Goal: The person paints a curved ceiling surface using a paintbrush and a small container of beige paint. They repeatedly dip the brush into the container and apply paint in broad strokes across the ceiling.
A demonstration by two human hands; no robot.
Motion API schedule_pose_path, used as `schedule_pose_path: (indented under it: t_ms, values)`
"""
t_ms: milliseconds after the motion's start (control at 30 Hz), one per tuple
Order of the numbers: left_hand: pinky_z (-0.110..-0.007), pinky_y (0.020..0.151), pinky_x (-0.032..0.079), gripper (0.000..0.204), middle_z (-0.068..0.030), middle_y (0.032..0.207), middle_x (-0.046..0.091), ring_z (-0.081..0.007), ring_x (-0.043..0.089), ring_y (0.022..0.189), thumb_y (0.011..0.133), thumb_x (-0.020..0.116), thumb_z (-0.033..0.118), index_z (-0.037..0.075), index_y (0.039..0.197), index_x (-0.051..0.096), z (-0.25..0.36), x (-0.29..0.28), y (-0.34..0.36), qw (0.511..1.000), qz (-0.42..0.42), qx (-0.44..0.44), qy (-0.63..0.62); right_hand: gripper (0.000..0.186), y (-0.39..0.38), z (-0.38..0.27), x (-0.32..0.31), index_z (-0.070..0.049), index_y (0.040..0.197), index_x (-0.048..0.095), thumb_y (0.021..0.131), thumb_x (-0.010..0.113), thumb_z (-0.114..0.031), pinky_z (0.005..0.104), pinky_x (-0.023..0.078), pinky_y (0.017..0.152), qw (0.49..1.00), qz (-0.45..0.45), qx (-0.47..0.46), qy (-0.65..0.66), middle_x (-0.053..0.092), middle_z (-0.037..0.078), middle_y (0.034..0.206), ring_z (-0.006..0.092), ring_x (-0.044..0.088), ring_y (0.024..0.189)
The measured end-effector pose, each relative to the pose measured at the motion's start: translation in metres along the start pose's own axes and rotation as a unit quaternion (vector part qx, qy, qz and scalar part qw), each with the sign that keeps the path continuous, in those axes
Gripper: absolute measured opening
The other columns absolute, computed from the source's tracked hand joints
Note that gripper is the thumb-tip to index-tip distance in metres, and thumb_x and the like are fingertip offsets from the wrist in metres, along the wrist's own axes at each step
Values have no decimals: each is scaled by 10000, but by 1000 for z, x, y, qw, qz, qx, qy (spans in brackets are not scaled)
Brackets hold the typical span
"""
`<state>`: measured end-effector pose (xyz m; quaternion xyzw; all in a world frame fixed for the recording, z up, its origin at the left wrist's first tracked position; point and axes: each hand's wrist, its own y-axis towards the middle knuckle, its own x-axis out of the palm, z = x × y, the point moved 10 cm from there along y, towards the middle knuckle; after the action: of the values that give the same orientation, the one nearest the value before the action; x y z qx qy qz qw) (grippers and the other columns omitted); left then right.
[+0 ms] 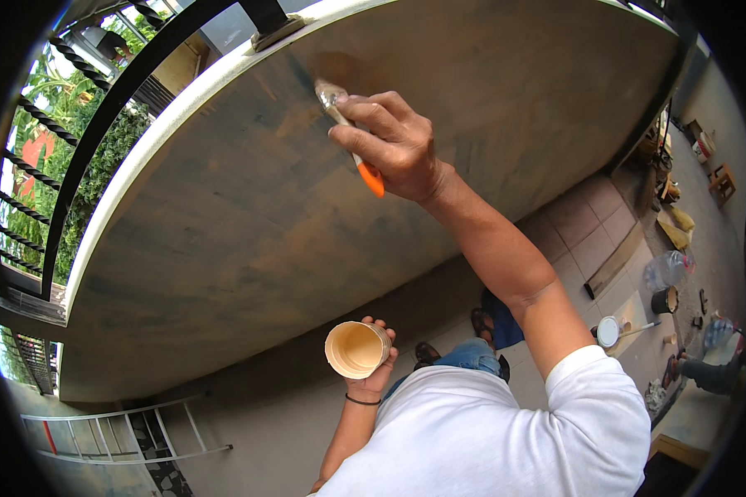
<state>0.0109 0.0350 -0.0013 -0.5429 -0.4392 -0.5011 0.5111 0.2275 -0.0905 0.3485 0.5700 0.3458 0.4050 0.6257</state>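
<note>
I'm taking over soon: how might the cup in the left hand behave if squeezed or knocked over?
The cup probably gives a little when squeezed, looking thin at its edge. It seems light, as the left hand alone supports it. Being round, it would likely roll.

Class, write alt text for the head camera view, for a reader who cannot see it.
A person's right hand holds an orange-ended brush against a mottled brown wall, while the left hand holds a round, pale cup. A metal ladder shows at lower left.
</note>
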Motion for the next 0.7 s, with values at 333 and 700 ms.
schedule_pose_path:
  t_ms: [333,700]
  values:
    - [-553,1043,596,665,-159,1478,600,-384,563,1379,988,751,452,89,1512,558,3,-7,-8,999,-22,2,-27,190,-6,-2,14,-153,893,725,774,850,-74,286,677,779,979,-134,-152,-17,755,-9,1147,193,737,1043]
    - [-548,1012,615,677,-161,1431,604,-380,573,1359,984,748,468,75,1498,552,5,-9,-7,999,-12,27,-26,188,-8,20,21,-144,972,759,831,835,-44,315,632,695,954,-245,-19,170,765,-9,977,196,732,896]
